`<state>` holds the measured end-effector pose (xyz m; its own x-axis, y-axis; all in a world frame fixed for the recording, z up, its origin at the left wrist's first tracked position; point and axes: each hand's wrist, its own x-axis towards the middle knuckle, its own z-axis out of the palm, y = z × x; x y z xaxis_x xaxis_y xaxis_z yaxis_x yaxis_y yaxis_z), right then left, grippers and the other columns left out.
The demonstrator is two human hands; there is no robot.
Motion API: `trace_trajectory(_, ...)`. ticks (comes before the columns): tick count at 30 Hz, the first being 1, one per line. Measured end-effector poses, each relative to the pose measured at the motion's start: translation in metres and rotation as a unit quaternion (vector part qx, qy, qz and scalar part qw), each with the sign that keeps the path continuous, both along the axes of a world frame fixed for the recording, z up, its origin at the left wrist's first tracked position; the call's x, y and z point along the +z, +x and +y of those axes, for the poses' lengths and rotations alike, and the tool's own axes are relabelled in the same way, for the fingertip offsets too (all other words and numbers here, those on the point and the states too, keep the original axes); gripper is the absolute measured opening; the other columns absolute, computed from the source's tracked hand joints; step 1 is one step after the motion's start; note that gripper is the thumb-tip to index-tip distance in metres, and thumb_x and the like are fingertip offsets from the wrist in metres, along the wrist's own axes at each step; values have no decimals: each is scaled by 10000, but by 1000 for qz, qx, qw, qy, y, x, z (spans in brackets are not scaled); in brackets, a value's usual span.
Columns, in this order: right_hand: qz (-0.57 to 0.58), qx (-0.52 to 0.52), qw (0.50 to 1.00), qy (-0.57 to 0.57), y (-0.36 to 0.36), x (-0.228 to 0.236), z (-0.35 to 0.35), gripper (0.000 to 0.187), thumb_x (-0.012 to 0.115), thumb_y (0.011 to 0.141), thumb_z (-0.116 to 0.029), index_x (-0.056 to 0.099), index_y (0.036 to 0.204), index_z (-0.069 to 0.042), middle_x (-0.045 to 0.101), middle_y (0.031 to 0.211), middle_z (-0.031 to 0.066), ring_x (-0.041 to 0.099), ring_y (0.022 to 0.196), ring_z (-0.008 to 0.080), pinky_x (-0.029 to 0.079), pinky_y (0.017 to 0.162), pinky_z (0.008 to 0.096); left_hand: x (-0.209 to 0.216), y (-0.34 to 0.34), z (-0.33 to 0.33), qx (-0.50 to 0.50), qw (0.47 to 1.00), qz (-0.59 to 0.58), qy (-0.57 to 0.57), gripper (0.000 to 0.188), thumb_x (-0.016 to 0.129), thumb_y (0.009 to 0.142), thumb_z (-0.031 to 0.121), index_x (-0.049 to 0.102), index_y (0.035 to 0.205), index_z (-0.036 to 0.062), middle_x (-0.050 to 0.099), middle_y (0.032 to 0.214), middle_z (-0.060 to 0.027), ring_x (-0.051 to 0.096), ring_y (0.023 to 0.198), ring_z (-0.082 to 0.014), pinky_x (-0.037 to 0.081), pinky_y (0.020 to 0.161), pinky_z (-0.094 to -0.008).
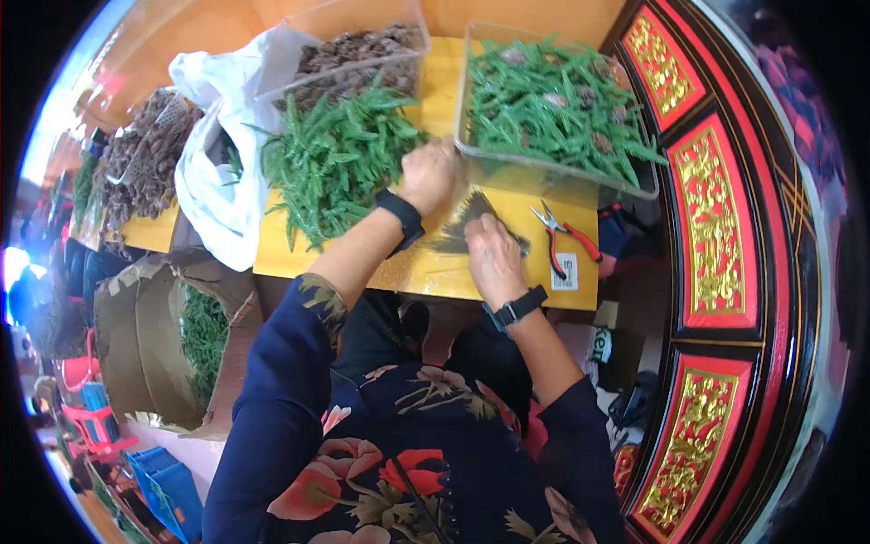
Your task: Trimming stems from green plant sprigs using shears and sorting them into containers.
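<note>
My left hand (431, 176) is closed in a fist between a pile of green artificial fir sprigs (340, 159) and a clear plastic bin (544, 170). Whatever its fingers may hold is hidden. Lower and to the right, my right hand (494, 256) has its fingers curled down on a bundle of thin dark wires (467, 216) fanned out on the yellow table (408, 272). Red-handled pliers (555, 238) lie with parted jaws to the right of this hand. Green sprigs with several pine cones (555, 100) among them fill the clear bin.
Another clear bin (353, 72) holds brown pine cones at the back. A white plastic bag (227, 127) stands left of the sprigs, with more cones (149, 159) beyond. A torn cardboard box (149, 335) sits lower left. A carved red-and-gold panel (716, 222) bounds the right side.
</note>
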<state>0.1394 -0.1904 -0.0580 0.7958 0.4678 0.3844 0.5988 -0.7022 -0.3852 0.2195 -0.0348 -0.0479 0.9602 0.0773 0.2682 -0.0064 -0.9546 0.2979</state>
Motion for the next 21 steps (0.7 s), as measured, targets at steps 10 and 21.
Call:
trace_trajectory(10, 41, -16, 998, 45, -13, 7, -7, 22, 593, 770, -9, 606, 771, -27, 573, 767, 154, 590, 767, 357, 474, 659, 427, 23, -93, 22, -15, 983, -97, -157, 155, 666, 766, 153, 644, 858, 30, 645, 773, -124, 648, 749, -252, 515, 659, -359)
trace_trajectory(21, 95, -41, 992, 69, 0, 13, -7, 13, 643, 764, -48, 643, 776, -42, 617, 747, 136, 609, 742, 343, 471, 645, 404, 23, -186, 64, 87, 606, 107, -784, 146, 669, 879, 93, 634, 1014, 52, 653, 888, -3, 641, 859, -100, 504, 717, -199)
